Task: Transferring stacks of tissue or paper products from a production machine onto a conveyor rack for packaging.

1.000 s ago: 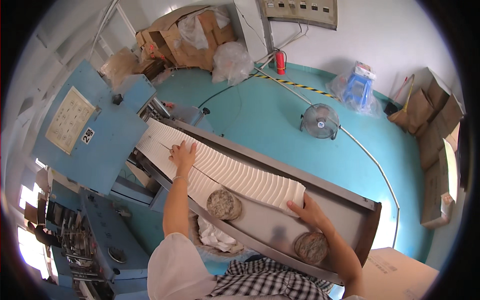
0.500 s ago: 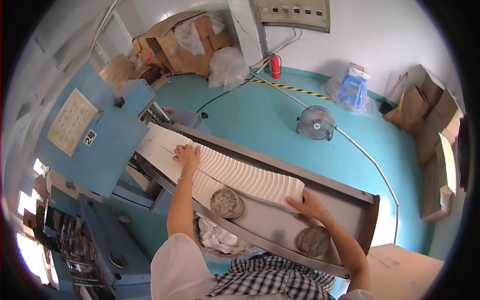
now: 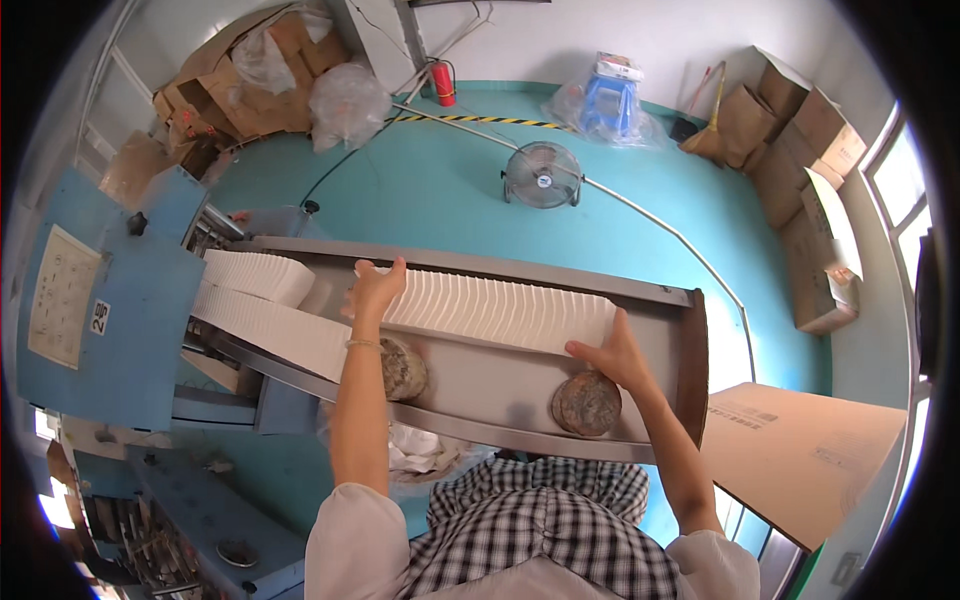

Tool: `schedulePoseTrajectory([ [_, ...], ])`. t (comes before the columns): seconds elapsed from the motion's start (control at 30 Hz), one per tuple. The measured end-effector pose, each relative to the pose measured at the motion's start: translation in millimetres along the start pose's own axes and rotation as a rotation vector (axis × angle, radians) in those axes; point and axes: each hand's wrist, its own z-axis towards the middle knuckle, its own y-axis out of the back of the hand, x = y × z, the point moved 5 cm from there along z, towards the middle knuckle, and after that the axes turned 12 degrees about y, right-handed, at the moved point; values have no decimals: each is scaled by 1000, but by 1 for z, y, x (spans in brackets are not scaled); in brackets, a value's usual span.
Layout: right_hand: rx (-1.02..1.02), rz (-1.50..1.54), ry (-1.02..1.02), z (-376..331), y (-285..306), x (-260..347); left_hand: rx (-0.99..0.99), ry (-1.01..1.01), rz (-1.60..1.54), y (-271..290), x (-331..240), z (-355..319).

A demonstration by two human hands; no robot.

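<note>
A long row of thin white pieces, probably paper, nested face to face (image 3: pixel 490 310) lies sideways in a metal trough (image 3: pixel 480 378). My left hand (image 3: pixel 378 290) is closed on its left end, and my right hand (image 3: pixel 610 350) grips its right end, thumb on the near side. Left of my left hand, past a gap, sits a shorter row of the same white pieces (image 3: pixel 258 274). A further row (image 3: pixel 285 330) runs along the near side, partly behind my left forearm. Two round stone-like weights stand in the trough: one (image 3: pixel 405 370) beside my left forearm, the other (image 3: pixel 587 403) below my right hand.
The trough joins a blue machine (image 3: pixel 70 300) at the left. A cardboard box (image 3: pixel 810 450) stands at the right, and a bag of white scraps (image 3: pixel 420 450) is below the near rim. Beyond the trough are a floor fan (image 3: pixel 542 175) and a pipe (image 3: pixel 670 235) along the floor.
The gripped row has come apart from the white pieces at the left, and a gap now shows between them. My view has turned to the right.
</note>
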Motion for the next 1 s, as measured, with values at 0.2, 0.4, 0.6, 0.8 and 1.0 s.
schedulePoseTrajectory([
  [0.2, -333, 29, 151, -42, 44, 11, -111, -69, -275, -32, -13, -67],
  [0.4, -457, -285, -5, -96, 85, -13, -159, -449, -760, -70, -3, -123],
  [0.6, -356, -716, 295, -112, 54, 43, 76, -458, -1060, -74, 11, -143],
  [0.8, 131, -513, 253, -81, -12, 103, -21, -418, -1145, -72, 18, -133],
  [1.0, 392, -436, 350, -45, -21, 154, 23, -371, -1139, -86, 33, -119],
])
